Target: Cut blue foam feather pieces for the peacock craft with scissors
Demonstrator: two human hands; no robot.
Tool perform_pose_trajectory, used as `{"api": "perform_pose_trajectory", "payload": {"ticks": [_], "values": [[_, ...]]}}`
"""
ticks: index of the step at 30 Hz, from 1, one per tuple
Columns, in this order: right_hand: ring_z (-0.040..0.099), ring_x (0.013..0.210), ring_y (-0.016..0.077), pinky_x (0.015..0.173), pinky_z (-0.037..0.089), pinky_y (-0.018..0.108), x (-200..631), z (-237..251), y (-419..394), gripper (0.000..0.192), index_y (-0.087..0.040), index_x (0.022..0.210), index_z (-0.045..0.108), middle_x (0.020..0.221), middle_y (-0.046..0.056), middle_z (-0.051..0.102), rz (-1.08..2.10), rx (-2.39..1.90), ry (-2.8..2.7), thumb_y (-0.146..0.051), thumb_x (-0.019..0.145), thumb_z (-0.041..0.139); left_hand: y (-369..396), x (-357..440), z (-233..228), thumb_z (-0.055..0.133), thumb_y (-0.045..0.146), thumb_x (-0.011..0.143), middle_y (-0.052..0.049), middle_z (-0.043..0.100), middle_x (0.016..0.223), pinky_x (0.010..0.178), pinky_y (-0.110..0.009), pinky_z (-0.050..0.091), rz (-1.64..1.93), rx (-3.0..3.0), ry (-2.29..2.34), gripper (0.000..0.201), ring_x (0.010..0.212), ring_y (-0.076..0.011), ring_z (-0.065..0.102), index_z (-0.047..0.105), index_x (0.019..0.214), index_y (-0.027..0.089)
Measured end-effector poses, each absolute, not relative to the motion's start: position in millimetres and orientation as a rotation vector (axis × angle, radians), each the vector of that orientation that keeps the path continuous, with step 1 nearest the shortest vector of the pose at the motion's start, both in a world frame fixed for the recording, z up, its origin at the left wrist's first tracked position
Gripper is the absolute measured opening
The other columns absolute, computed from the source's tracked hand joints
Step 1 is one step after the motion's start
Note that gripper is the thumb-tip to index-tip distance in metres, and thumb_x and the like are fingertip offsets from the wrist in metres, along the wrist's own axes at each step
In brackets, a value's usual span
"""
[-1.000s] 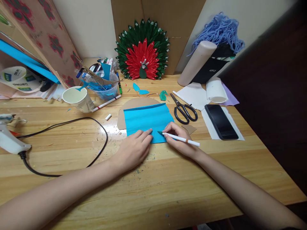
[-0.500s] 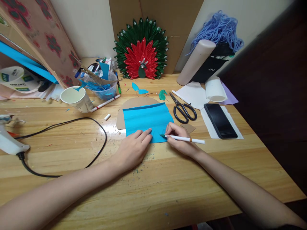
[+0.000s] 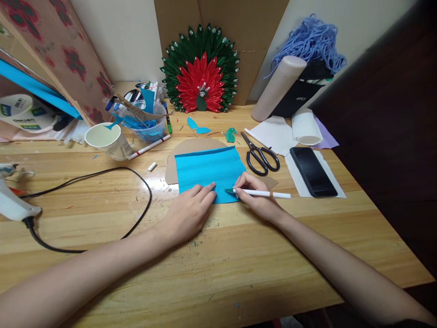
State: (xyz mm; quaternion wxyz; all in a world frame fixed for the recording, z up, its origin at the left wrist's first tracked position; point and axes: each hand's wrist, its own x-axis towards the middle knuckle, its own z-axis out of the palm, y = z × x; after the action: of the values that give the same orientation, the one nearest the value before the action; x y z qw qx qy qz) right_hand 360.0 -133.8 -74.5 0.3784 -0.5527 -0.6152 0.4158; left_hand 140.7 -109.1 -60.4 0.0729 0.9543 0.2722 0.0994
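The blue paper point(image 3: 205, 168) lies on the table point(image 3: 218, 278) between its back and near edges, well in from the right edge. It overlaps a piece of cardboard point(image 3: 171, 169), whose rounded side shows beyond it, and a narrow strip along the paper's far side is folded.

The left hand point(image 3: 191, 207) rests flat with fingers stretched out, fingertips on the near part of the paper, gripping nothing. The right hand point(image 3: 256, 196) grips a white pen point(image 3: 269, 193) between thumb and fingers. The pen's green tip is at the paper, pointing towards the left hand; whether it touches is too fine to tell.

Just past the paper, towards the table's back edge, lie blue cutouts point(image 3: 203, 130) and a green cutout point(image 3: 231, 135). Scissors point(image 3: 262, 157) lie beside the paper on the side of the table's right edge, blades towards the back edge. Nearer that right edge, a phone point(image 3: 313, 172) rests on white paper point(image 3: 330, 173).

Towards the table's left, a cup point(image 3: 109, 142) stands beside a tub point(image 3: 150, 134) of blue scraps. A glue gun point(image 3: 15, 202) lies farther left, its black cord point(image 3: 149, 205) looping towards the left arm. A red and green fan point(image 3: 201, 91) stands at the back edge.
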Motion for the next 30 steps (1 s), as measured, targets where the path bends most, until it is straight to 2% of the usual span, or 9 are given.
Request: {"api": "perform_pose_trajectory", "payload": {"ticks": [7,12,18,26,30], "values": [[0.054,0.072,0.0155,0.061,0.040,0.026,355.1,-70.5,-134.9,0.011,-0.021,0.084,0.055,0.077,0.001,0.058,1.015,-1.519,-1.635,-0.032,0.084,0.053,-109.5,140.8,-59.7,0.038,0.013,0.088,-0.014,0.051,0.131,0.078,-0.040,0.050,0.267,2.851,0.825,0.027,0.093,-0.0229,0.054,0.054,0.110,0.010],[0.053,0.069,0.0154,0.061,0.039,0.026,357.5,-71.4,-134.4,0.005,-0.022,0.078,0.052,0.072,0.000,0.056,0.973,-1.524,-1.662,-0.025,0.082,0.053,-109.5,141.1,-58.7,0.036,0.013,0.089,-0.014,0.052,0.130,0.078,-0.041,0.050,0.288,2.820,0.821,0.027,0.095,-0.0227,0.055,0.054,0.110,0.011],[0.047,0.062,0.0141,0.057,0.035,0.026,360.0,-72.9,-134.1,0.010,-0.022,0.070,0.045,0.067,-0.002,0.053,1.003,-1.480,-1.661,-0.016,0.075,0.052,-109.4,140.5,-61.2,0.039,0.014,0.089,-0.014,0.052,0.130,0.077,-0.039,0.050,0.294,2.842,0.829,0.026,0.094,-0.0228,0.054,0.054,0.110,0.011],[0.042,0.059,0.0130,0.055,0.032,0.026,361.5,-73.7,-133.3,0.014,-0.021,0.063,0.042,0.062,-0.003,0.046,1.085,-1.369,-1.652,-0.012,0.071,0.049,-109.3,141.5,-60.2,0.041,0.014,0.088,-0.012,0.052,0.131,0.078,-0.038,0.050,0.278,2.867,0.840,0.025,0.093,-0.0224,0.055,0.054,0.109,0.011],[0.043,0.059,0.0128,0.055,0.033,0.026,361.4,-74.2,-134.3,0.014,-0.021,0.065,0.044,0.064,-0.003,0.047,1.082,-1.348,-1.638,-0.016,0.075,0.051,-109.5,141.4,-59.4,0.041,0.013,0.088,-0.012,0.052,0.131,0.077,-0.038,0.050,0.268,2.866,0.833,0.025,0.093,-0.0223,0.055,0.053,0.109,0.011]]}}
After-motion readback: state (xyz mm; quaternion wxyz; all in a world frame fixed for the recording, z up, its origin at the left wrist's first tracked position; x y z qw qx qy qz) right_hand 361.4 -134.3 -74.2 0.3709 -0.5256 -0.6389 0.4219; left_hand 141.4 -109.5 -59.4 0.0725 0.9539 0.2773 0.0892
